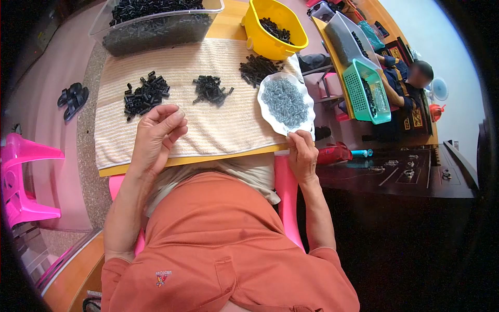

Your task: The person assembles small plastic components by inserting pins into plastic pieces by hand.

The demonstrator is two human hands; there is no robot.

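Right grip pinched at white dish, left grip loosely curled

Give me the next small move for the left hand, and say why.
Probably best: move the left hand slightly forward and pick one piece from the leftmost black pile. It is right beside that pile with no piece clearly visible in its grasp, while the right hand is at the white plate.

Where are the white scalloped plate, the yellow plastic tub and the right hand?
White scalloped plate (pixel 267 117): head view, bare lower-left rim.
Yellow plastic tub (pixel 266 49): head view, wall nearest the wearer.
Right hand (pixel 303 155): head view, back of the hand.
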